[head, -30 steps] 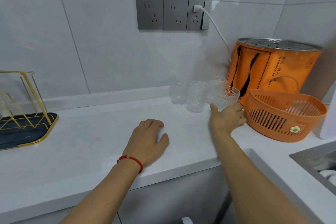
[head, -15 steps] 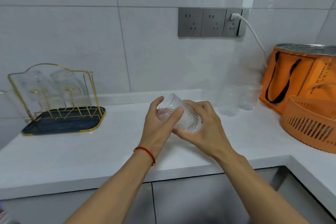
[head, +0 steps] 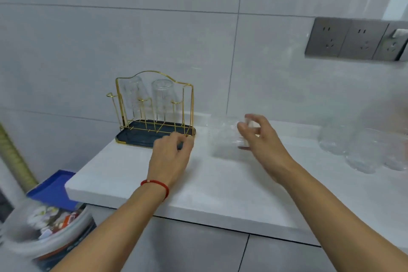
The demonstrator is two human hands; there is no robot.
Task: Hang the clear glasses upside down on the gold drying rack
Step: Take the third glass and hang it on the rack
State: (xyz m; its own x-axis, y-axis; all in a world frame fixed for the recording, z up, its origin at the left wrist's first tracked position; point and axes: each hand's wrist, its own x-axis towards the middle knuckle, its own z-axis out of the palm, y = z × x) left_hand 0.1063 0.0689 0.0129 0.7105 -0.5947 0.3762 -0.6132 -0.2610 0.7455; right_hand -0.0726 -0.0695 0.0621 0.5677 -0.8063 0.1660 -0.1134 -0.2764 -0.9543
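The gold drying rack (head: pixel 188 95) stands on a dark tray (head: pixel 123 138) at the back left of the white counter. Two clear glasses (head: pixel 162 97) hang upside down on its rear pegs. My right hand (head: pixel 260 139) grips a blurred clear glass (head: pixel 223 137), lying on its side in the air, just right of the rack. My left hand (head: pixel 170 154) hovers with loosely curled fingers at the tray's front right corner and holds nothing. Several more clear glasses (head: pixel 362 150) stand on the counter at the right.
A grey socket strip (head: pixel 353 38) is on the tiled wall at upper right. Below the counter's left end stand a blue bin (head: pixel 53 187) and a bucket (head: pixel 44 234) of mixed items. The counter's front edge runs just under my wrists.
The view swung left. My right hand carried the glass toward the rack. My left hand let go of it and moved to the tray's corner.
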